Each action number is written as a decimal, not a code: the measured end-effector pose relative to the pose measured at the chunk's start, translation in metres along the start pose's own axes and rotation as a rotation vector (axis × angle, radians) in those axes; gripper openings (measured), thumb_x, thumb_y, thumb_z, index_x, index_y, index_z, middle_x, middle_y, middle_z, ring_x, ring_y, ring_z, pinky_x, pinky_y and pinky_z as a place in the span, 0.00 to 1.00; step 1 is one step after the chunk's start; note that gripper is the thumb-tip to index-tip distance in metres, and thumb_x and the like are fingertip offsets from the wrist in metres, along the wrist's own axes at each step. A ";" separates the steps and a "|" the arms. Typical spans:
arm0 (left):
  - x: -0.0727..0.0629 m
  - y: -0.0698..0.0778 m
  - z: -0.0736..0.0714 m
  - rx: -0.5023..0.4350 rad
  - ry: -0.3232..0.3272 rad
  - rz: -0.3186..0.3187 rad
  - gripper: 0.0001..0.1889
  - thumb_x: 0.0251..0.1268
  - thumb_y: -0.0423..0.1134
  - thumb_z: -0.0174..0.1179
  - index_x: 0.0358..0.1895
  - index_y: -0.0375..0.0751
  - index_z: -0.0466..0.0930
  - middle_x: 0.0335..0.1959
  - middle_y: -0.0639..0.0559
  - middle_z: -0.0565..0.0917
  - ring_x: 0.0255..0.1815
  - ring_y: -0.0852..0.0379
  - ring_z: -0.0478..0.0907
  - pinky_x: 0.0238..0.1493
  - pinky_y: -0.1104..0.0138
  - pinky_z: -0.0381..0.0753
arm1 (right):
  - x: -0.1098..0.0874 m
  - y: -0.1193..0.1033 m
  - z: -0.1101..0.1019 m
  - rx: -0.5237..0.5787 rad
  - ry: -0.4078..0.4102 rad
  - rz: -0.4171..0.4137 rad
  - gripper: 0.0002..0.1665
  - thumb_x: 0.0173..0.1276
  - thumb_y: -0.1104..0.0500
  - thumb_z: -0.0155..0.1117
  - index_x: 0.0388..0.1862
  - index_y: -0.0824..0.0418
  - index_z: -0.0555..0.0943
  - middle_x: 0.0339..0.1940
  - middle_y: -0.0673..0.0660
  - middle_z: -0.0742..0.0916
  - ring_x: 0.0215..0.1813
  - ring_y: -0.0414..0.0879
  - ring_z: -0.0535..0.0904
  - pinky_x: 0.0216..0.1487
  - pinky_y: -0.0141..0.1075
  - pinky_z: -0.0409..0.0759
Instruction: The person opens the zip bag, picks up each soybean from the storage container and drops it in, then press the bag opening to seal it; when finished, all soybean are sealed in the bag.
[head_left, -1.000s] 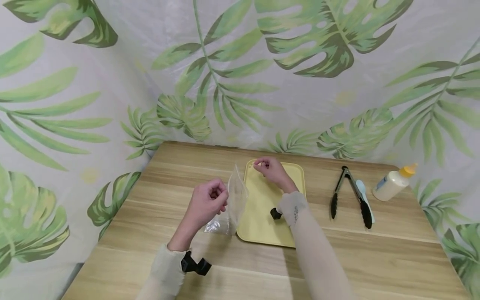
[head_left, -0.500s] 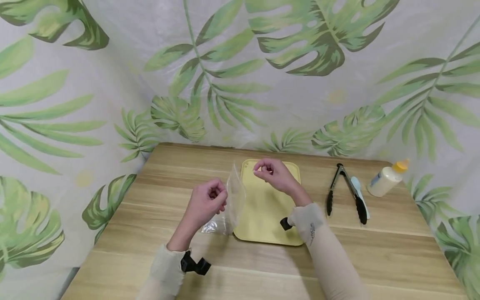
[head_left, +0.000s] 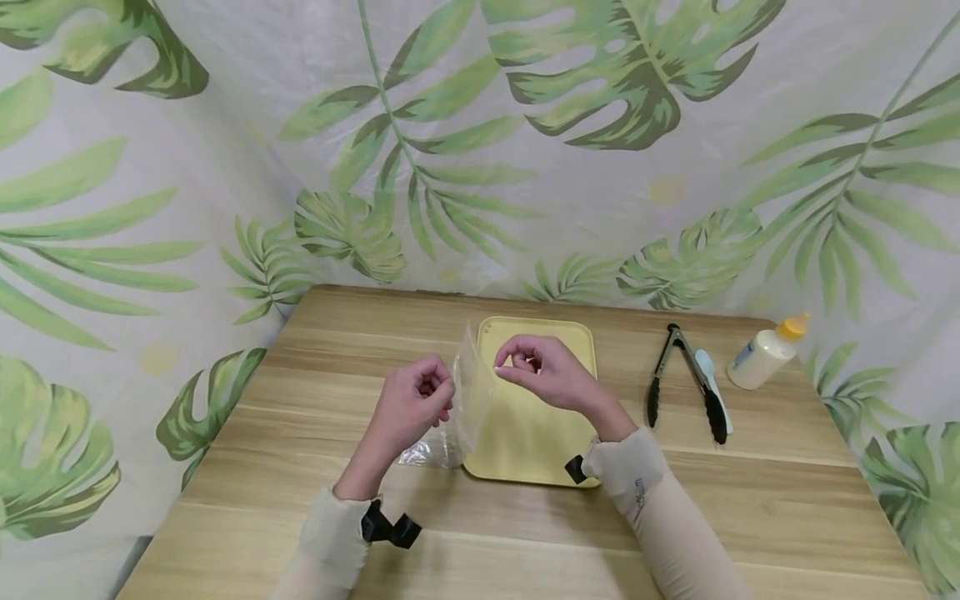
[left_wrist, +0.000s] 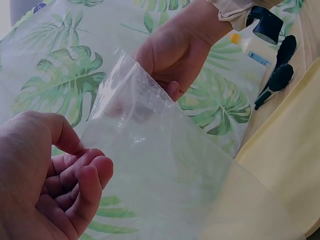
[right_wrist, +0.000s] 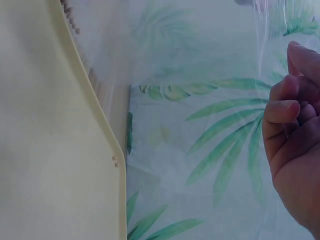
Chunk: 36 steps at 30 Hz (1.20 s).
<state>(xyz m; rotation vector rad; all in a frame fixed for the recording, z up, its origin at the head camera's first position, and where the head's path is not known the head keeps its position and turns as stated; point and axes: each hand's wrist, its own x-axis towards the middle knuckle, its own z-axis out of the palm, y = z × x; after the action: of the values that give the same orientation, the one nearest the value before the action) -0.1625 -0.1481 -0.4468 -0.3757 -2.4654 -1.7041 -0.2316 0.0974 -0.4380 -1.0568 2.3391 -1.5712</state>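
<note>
My left hand (head_left: 411, 398) pinches the rim of a clear plastic bag (head_left: 470, 396), holding it upright at the tray's left side; its lower part lies creased on the table. My right hand (head_left: 547, 372) has thumb and index fingertips together beside the bag's right edge, with a tiny pale speck between them, too small to name. In the left wrist view, the right fingers show blurred through the plastic (left_wrist: 150, 135); whether they are inside or behind it I cannot tell. The right wrist view catches curled right fingers (right_wrist: 282, 110) at the right edge.
A yellow tray (head_left: 536, 442) lies under my right hand, with small brown dots (head_left: 487, 327) in its far left corner. Right of it on the wooden table (head_left: 337, 333) are black-tipped tongs (head_left: 693, 367), a light blue spoon (head_left: 708, 371) and a white bottle with a yellow cap (head_left: 761, 358).
My right hand has moved from the tray's far left corner back toward me, and its fingertips are now at the bag's edge. The left hand keeps its hold. The view has shifted slightly.
</note>
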 end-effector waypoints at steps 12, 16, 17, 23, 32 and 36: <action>0.000 -0.004 0.001 -0.016 -0.009 0.010 0.09 0.67 0.28 0.55 0.28 0.42 0.77 0.19 0.46 0.80 0.16 0.49 0.80 0.14 0.63 0.82 | 0.005 -0.015 0.017 -0.065 -0.052 -0.065 0.03 0.73 0.59 0.69 0.41 0.57 0.85 0.21 0.44 0.69 0.22 0.35 0.61 0.23 0.26 0.62; 0.000 -0.004 0.001 -0.012 -0.009 0.012 0.09 0.67 0.28 0.55 0.28 0.42 0.77 0.19 0.45 0.80 0.16 0.50 0.80 0.14 0.63 0.82 | 0.005 -0.018 0.019 -0.070 -0.069 -0.066 0.03 0.73 0.59 0.69 0.41 0.57 0.86 0.21 0.44 0.69 0.21 0.35 0.60 0.23 0.26 0.61; 0.000 -0.004 0.001 -0.012 -0.009 0.012 0.09 0.67 0.28 0.55 0.28 0.42 0.77 0.19 0.46 0.80 0.16 0.50 0.80 0.14 0.63 0.82 | 0.006 -0.019 0.020 -0.069 -0.073 -0.063 0.03 0.73 0.59 0.69 0.41 0.56 0.86 0.20 0.44 0.69 0.21 0.35 0.60 0.23 0.26 0.61; 0.000 -0.002 -0.001 -0.015 -0.008 0.011 0.09 0.67 0.28 0.55 0.28 0.42 0.77 0.19 0.45 0.80 0.16 0.50 0.80 0.14 0.63 0.83 | 0.008 -0.020 0.020 -0.083 -0.077 -0.057 0.03 0.73 0.59 0.69 0.43 0.54 0.86 0.19 0.44 0.69 0.21 0.34 0.60 0.24 0.26 0.62; -0.001 -0.001 -0.002 -0.010 -0.007 0.003 0.09 0.67 0.28 0.54 0.28 0.42 0.77 0.19 0.45 0.81 0.16 0.52 0.80 0.15 0.63 0.83 | 0.010 -0.014 0.012 -0.084 -0.002 -0.036 0.06 0.73 0.58 0.68 0.45 0.57 0.87 0.21 0.46 0.71 0.21 0.36 0.62 0.23 0.27 0.65; -0.001 -0.001 -0.002 -0.018 -0.003 -0.001 0.09 0.67 0.28 0.54 0.28 0.42 0.77 0.19 0.43 0.81 0.16 0.52 0.80 0.15 0.63 0.83 | 0.015 -0.004 0.003 -0.054 0.077 0.021 0.08 0.73 0.57 0.68 0.47 0.58 0.87 0.21 0.48 0.72 0.20 0.38 0.64 0.22 0.29 0.67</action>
<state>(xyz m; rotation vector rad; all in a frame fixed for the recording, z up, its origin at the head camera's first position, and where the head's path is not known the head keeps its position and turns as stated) -0.1619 -0.1506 -0.4474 -0.3794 -2.4536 -1.7290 -0.2398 0.0848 -0.4322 -0.9957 2.4479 -1.5774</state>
